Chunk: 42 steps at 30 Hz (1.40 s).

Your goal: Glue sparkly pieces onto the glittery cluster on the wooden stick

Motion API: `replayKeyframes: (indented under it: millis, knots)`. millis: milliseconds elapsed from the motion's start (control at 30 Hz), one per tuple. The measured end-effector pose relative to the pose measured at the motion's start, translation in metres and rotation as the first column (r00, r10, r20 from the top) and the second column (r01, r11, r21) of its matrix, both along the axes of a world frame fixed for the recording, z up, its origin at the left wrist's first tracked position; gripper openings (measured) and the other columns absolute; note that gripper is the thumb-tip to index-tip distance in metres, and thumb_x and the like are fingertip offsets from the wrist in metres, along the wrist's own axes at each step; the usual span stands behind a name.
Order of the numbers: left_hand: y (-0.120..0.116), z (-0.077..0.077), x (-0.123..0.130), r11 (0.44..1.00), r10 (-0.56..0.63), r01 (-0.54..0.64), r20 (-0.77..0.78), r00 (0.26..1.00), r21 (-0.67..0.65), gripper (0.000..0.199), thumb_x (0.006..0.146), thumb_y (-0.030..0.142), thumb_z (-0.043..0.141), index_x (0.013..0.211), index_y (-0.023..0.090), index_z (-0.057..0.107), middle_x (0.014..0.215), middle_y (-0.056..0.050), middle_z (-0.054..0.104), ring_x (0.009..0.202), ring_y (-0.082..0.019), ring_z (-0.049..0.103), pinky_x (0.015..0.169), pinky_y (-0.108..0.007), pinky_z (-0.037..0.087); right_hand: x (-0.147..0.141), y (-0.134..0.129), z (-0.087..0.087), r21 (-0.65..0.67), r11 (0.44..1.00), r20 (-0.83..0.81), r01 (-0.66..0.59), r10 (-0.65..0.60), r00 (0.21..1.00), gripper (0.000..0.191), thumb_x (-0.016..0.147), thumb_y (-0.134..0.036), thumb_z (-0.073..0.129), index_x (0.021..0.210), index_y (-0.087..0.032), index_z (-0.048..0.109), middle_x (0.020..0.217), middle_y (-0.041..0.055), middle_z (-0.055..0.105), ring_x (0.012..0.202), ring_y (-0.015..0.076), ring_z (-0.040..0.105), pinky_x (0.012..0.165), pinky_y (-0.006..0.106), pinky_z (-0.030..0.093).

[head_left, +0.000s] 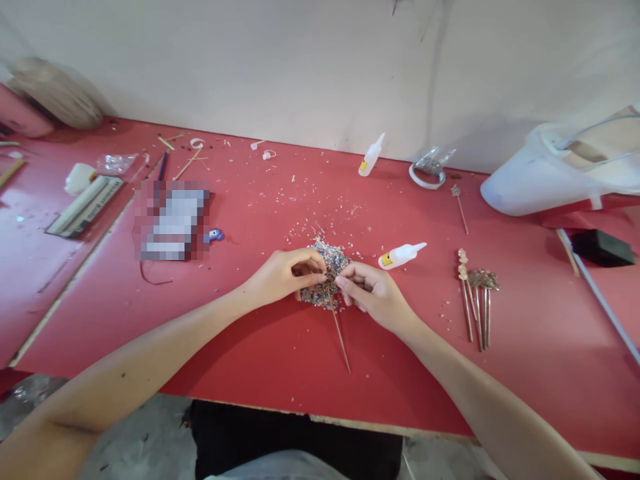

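1. Fingertips of your left hand (285, 273): thumb and forefinger narrow, apparently pinching the decorated head (331, 275) of your slim stick (341, 337) at its left edge.
2. Right hand (373, 291): thumb and forefinger nearly together at the head's right edge. Can't tell whether you have a chip, the head or nothing between them.
3. Stick: head between your hands, over the heap of glittery chips (327, 252); shaft slants toward you, far end over the red tabletop (280, 360).
4. Doing it well, as I'd judge: let the left pinch steady the head, keep the right one light, work one small spot at a time. Hard squeezing could twist the head or flick small bits away.
5. Wrists: both low near the table, hands facing each other. Resting on it? Can't tell.
6. Forearms: coming in from both near corners, converging at the heap.
7. Further out: squeeze bottle (403, 255) lying just beyond your right hand, nozzle pointing right; similar sticks (484, 310) grouped farther right.
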<state>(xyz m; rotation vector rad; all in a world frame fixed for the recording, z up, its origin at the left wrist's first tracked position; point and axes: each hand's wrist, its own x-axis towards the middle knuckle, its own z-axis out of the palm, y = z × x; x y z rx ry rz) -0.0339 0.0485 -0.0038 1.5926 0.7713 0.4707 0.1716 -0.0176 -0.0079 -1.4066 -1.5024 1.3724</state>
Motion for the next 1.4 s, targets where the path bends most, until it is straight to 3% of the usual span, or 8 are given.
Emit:
replayKeyframes:
  millis: [567,833,1067,1400]
  knots:
    - [-0.0031,-0.0001,0.0,0.993,0.03,-0.023,-0.056,0.998,0.12,0.014,0.087,0.029,0.059,0.092,0.017,0.062,0.086,-0.001,0.067,0.043,-0.003,0.056,0.044,-0.014,0.049,0.0003,0.0005,0.0008,-0.05,0.999,-0.026,-0.009,0.007,1.0,0.024,0.089,-0.041,0.054,0.079,-0.019,0.054,0.057,-0.0041,0.057,0.04,0.005,0.04,0.04,0.019,0.031]
    - [-0.0031,-0.0012,-0.0007,0.993,0.028,-0.022,-0.052,0.998,0.115,0.015,0.087,0.03,0.059,0.093,0.017,0.063,0.085,-0.002,0.067,0.044,-0.004,0.057,0.044,-0.014,0.049,0.0012,0.0,0.0031,-0.061,0.998,-0.02,-0.01,0.008,1.0,0.025,0.089,-0.042,0.054,0.079,-0.019,0.053,0.057,-0.0041,0.057,0.041,0.0046,0.04,0.041,0.019,0.031]
    - [-0.0035,-0.001,-0.0005,0.993,0.047,-0.041,-0.053,0.998,0.107,0.018,0.087,0.032,0.059,0.095,0.018,0.066,0.071,0.0,0.065,0.043,-0.005,0.056,0.043,-0.015,0.049,0.0017,0.0003,0.0022,-0.064,0.998,-0.012,-0.008,0.007,1.0,0.025,0.089,-0.042,0.053,0.079,-0.019,0.054,0.057,-0.004,0.057,0.04,0.0045,0.041,0.04,0.02,0.031]
    - [-0.0042,-0.001,0.0004,0.994,0.066,-0.061,-0.053,0.996,0.092,0.019,0.086,0.031,0.061,0.098,0.018,0.069,0.072,-0.001,0.068,0.041,-0.005,0.056,0.042,-0.015,0.05,0.0018,0.0005,0.0034,-0.067,0.998,-0.002,-0.012,0.012,1.0,0.024,0.09,-0.041,0.053,0.079,-0.019,0.054,0.056,-0.0045,0.056,0.04,0.0046,0.04,0.041,0.02,0.031]
